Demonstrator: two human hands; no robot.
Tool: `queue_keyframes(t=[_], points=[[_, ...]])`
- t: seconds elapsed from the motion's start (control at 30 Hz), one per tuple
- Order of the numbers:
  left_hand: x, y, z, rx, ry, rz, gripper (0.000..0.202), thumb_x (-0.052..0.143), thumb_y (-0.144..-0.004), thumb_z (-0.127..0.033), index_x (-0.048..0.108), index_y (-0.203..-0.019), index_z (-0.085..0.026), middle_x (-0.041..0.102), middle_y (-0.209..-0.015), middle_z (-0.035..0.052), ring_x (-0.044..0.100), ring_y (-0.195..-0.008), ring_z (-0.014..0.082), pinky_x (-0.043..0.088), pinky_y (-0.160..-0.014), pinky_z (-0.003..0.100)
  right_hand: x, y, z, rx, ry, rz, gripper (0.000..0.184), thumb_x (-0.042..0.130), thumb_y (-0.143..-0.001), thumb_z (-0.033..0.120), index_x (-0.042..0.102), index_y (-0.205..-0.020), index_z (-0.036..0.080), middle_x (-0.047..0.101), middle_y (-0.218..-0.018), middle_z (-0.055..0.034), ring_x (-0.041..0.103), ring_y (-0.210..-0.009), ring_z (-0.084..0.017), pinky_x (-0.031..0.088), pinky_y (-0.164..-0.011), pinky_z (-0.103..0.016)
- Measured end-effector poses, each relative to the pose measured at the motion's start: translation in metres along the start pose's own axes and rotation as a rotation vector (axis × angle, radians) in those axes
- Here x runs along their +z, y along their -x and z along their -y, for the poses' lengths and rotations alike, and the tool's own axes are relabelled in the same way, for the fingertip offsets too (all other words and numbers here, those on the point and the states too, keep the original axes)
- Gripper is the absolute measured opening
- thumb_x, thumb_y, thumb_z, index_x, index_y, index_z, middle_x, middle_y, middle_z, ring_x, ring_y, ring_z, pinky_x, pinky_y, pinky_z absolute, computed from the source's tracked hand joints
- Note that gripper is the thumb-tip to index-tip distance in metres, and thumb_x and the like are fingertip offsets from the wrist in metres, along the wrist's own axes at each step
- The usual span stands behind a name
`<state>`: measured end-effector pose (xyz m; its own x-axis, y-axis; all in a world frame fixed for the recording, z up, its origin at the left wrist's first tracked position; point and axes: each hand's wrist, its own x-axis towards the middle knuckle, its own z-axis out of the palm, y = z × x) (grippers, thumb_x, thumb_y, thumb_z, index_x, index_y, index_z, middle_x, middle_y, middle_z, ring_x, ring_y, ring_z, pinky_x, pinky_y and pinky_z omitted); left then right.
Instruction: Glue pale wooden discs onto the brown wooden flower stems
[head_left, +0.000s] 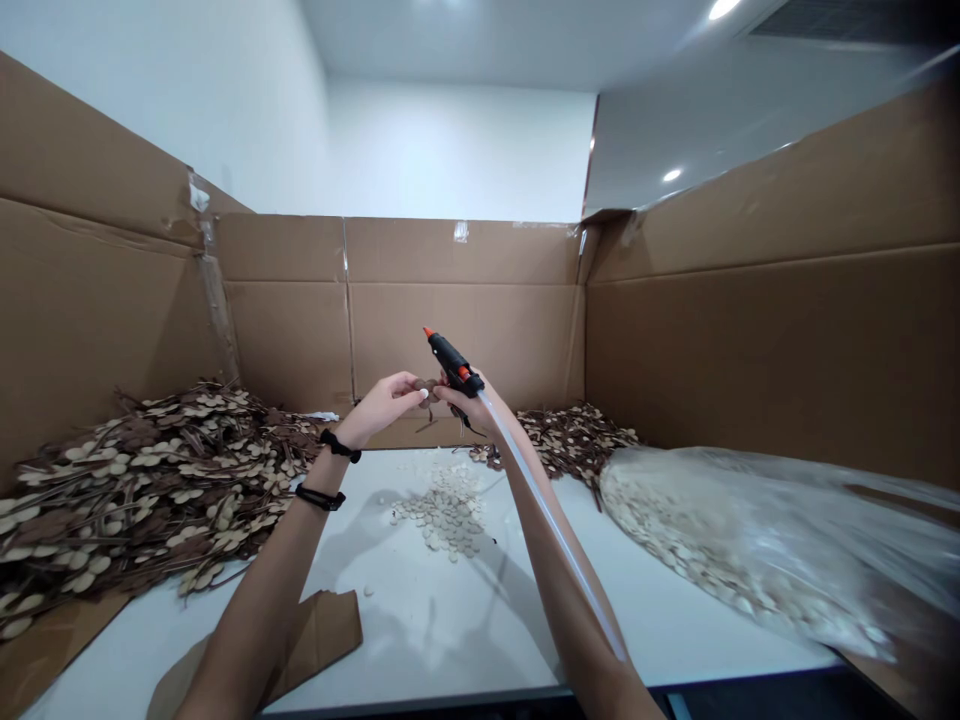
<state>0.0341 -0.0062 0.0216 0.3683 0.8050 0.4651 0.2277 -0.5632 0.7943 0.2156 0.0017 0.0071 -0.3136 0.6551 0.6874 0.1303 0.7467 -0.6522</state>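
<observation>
My left hand pinches a small brown flower-shaped piece with a thin stem. A white disc shows on it by the thumb tip. My right hand is closed around a black and orange glue gun, its nozzle pointing up and to the left. The right fingertips also reach the brown piece; whether they grip it I cannot tell. From the gun's back end a long clear glue stick runs down along my right forearm. Below both hands, loose white discs lie heaped on the white table.
Brown and cream flower-like pieces with stems are piled at the left; a smaller pile lies behind on the right. A clear plastic bag of white discs rests at the right. Cardboard walls surround the table; a cardboard scrap lies in front.
</observation>
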Motion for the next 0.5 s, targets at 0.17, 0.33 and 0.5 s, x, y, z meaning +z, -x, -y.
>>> queue_keyframes(t=[0.17,0.33,0.5], points=[[-0.001,-0.001,0.006,0.021,0.017,0.01,0.025,0.06,-0.078,-0.037,0.055,-0.089,-0.016,0.062,-0.089,0.0043,0.058,-0.083,0.0154,0.043,-0.078,0.03,0.001,0.0,0.002,0.006,0.003,0.006,0.035,0.053,-0.091,0.034,0.054,-0.12,0.015,0.057,-0.119,-0.0088,0.058,-0.1,-0.021,0.05,-0.087,-0.043],[0.001,-0.002,0.008,0.064,0.015,0.002,0.024,0.059,-0.079,-0.039,0.055,-0.087,-0.017,0.061,-0.087,0.0035,0.058,-0.082,0.0154,0.043,-0.078,0.03,0.0,0.004,0.008,0.001,0.005,0.003,0.036,0.054,-0.09,0.034,0.053,-0.12,0.015,0.057,-0.12,-0.0092,0.058,-0.101,-0.021,0.05,-0.087,-0.043],[0.005,-0.001,0.005,0.067,0.017,-0.007,0.023,0.056,-0.081,-0.038,0.055,-0.087,-0.017,0.06,-0.085,0.0033,0.056,-0.083,0.0158,0.042,-0.079,0.03,-0.001,0.009,0.012,0.007,0.012,-0.01,0.035,0.054,-0.09,0.034,0.054,-0.12,0.016,0.057,-0.12,-0.0095,0.058,-0.101,-0.02,0.05,-0.086,-0.042]])
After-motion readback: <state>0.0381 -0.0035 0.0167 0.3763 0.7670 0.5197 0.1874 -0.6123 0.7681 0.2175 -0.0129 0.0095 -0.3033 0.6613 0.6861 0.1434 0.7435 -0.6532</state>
